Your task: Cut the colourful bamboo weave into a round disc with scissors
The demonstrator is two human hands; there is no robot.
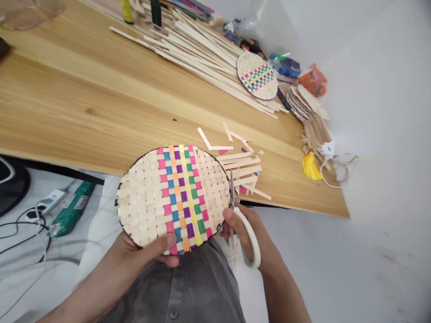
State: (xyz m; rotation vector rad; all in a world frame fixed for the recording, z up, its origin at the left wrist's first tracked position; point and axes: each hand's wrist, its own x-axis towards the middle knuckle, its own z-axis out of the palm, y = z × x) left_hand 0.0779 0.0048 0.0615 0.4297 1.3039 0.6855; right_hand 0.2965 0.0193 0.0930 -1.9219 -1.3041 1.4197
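A: Nearest in is a grey button shirt (175, 287), with a woven bamboo mat (171, 199) held just above it. What are the hands doing?

B: The left hand (141, 253) grasps the mat's lower edge, its thumb (167, 242) pressed on top and the other fingers hidden beneath. The right hand (242, 229) is clenched through the white loops of the scissors (249, 237), with the blades upright at the mat's right edge. I can't tell whether they're touching it or just beside it.

A: What's around the mat?

B: Just beyond its right edge, bamboo offcuts (240, 168) lie on the wooden table (67, 98). Farther past it are a bundle of bamboo strips (202, 54) and a second woven mat (257, 75).

A: Where's the risk?

B: At the blades, I'd judge. If the mat twists in the left hand, they could slip and nick the coloured weave or the dark rim binding (144, 154). Cutting too close could free strip ends, loosening the weave. The thumb would be at risk if it strayed toward them.
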